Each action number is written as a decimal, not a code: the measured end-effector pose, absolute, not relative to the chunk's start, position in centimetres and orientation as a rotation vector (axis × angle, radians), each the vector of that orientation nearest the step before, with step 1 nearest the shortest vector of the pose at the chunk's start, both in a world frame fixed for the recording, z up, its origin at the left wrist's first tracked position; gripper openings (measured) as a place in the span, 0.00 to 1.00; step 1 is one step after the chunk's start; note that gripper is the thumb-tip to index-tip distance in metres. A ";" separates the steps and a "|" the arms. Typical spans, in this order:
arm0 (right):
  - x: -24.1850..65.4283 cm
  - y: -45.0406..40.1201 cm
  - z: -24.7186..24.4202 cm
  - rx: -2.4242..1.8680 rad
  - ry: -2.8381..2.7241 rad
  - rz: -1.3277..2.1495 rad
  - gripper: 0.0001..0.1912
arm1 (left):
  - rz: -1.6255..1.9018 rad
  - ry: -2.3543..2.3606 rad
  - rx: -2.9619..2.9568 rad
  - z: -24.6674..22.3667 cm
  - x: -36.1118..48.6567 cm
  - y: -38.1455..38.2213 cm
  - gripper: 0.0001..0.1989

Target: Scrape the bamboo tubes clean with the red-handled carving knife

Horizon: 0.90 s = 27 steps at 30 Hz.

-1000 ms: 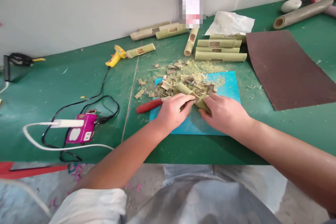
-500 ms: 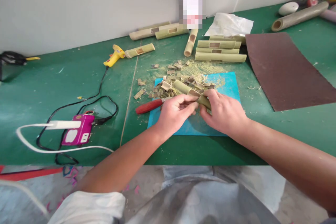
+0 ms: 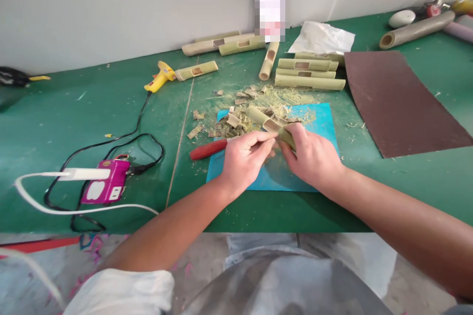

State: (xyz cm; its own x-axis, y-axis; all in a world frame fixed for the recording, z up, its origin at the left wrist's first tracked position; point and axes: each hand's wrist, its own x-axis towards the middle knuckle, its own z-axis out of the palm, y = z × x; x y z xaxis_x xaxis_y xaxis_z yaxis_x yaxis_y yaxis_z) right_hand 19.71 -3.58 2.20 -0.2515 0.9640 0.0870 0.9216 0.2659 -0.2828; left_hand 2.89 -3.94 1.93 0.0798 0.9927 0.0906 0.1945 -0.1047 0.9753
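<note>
A green bamboo tube (image 3: 258, 116) with a rectangular opening cut in its side slants over the blue mat (image 3: 295, 177). My right hand (image 3: 312, 156) is closed round the tube's near end. My left hand (image 3: 247, 158) is pinched at the near edge of the opening, its fingertips by the right thumb. Whatever sits between those left fingers is hidden. Just left of that hand lies a red-handled tool (image 3: 209, 149), its front end covered by the hand. Bamboo chips (image 3: 234, 120) and pale dust are heaped behind the tube.
More notched bamboo tubes (image 3: 310, 81) are stacked at the back, beside a white sheet (image 3: 321, 38). A brown sheet (image 3: 399, 108) lies at the right. To the left are a yellow glue gun (image 3: 160, 78) and a magenta power socket (image 3: 105, 182) with trailing cables.
The tube has turned slightly and shifted a little to the right at its far end. My left fingertips have moved up onto the edge of its opening. My right hand keeps its grip.
</note>
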 end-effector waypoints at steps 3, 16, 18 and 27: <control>19.5 -3.8 2.3 -1.730 -2.294 0.249 0.14 | 1.232 1.306 1.488 1.8 2.6 -3.4 0.10; 19.2 -3.8 1.7 -1.589 -2.344 0.061 0.13 | 1.229 1.380 1.632 1.8 2.6 -3.0 0.08; 19.2 -3.8 1.7 -1.575 -2.333 0.037 0.13 | 1.233 1.384 1.659 1.7 2.6 -2.9 0.08; 19.5 -3.7 1.6 -1.561 -2.351 -0.013 0.12 | 1.119 1.315 1.465 2.0 2.7 -3.3 0.07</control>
